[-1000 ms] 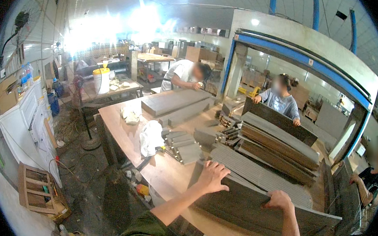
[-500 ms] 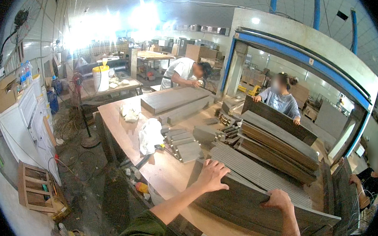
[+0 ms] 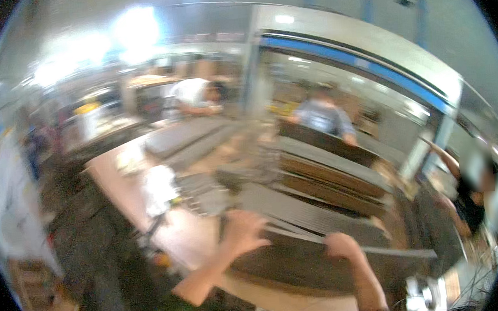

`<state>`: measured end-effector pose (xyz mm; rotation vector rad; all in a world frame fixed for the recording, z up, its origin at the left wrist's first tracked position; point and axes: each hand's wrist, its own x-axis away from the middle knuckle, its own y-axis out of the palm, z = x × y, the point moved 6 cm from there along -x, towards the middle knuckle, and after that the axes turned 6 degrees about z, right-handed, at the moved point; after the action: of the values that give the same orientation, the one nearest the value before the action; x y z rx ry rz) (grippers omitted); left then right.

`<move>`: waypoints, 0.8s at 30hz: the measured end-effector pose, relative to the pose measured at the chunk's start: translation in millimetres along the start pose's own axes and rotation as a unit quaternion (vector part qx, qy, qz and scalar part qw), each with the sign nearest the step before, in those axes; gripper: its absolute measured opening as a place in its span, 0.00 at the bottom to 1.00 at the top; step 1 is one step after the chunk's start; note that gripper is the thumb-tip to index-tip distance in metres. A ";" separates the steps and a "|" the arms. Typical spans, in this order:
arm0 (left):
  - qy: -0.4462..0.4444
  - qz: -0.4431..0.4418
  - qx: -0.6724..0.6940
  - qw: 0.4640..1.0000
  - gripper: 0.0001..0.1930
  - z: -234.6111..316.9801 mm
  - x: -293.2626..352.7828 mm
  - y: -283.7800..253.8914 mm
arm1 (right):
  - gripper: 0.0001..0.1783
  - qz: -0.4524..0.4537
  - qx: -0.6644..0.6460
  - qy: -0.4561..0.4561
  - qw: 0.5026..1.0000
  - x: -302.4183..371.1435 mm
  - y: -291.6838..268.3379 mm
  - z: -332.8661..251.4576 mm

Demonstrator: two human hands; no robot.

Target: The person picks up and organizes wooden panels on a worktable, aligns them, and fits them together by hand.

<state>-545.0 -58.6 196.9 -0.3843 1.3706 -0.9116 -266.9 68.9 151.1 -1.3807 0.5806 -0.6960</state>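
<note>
A long dark board (image 3: 316, 267) stands on its edge along the near side of the table. My left hand (image 3: 245, 235) grips its top edge near the left end, fingers over the edge and thumb on the near face. Farther right, my right hand (image 3: 341, 245) is curled over the same top edge. Just behind the board lie grey ribbed strips (image 3: 294, 207). A stack of long brown and grey boards (image 3: 332, 178) rises beyond them. Motion blur softens both hands and the finger detail.
On the wooden table (image 3: 176, 237) are a white cloth (image 3: 159, 189), short grey pieces (image 3: 202, 194) and grey panels (image 3: 183, 134). One person (image 3: 195, 98) bends over the far side; another (image 3: 323, 117) holds a dark board opposite. A third (image 3: 468, 196) stands at the right, arm raised.
The whole view has swung to the right and blurred. Both my hands stay on the board. At the right, the person's arm is now raised.
</note>
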 end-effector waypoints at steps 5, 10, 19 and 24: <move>-0.034 0.021 -0.027 0.999 0.31 -18.1 8.4 -33.4 | 0.19 -0.031 -0.056 0.032 0.997 -14.9 -41.7 -59.6; -0.036 0.032 -0.028 0.998 0.30 -10.6 2.3 -14.8 | 0.19 -0.031 -0.081 0.095 0.992 2.0 -57.6 -47.9; -0.028 0.045 -0.023 0.998 0.32 -9.4 4.3 -17.2 | 0.22 -0.056 -0.080 0.080 0.992 0.4 -51.1 -48.4; -0.031 0.040 -0.019 0.999 0.32 -4.1 2.7 -14.2 | 0.20 -0.065 -0.076 0.087 0.991 5.0 -51.1 -43.8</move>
<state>-553.7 -68.3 204.4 -0.3802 1.3391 -0.8025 -300.8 33.0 197.2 -1.5192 0.6983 -0.8993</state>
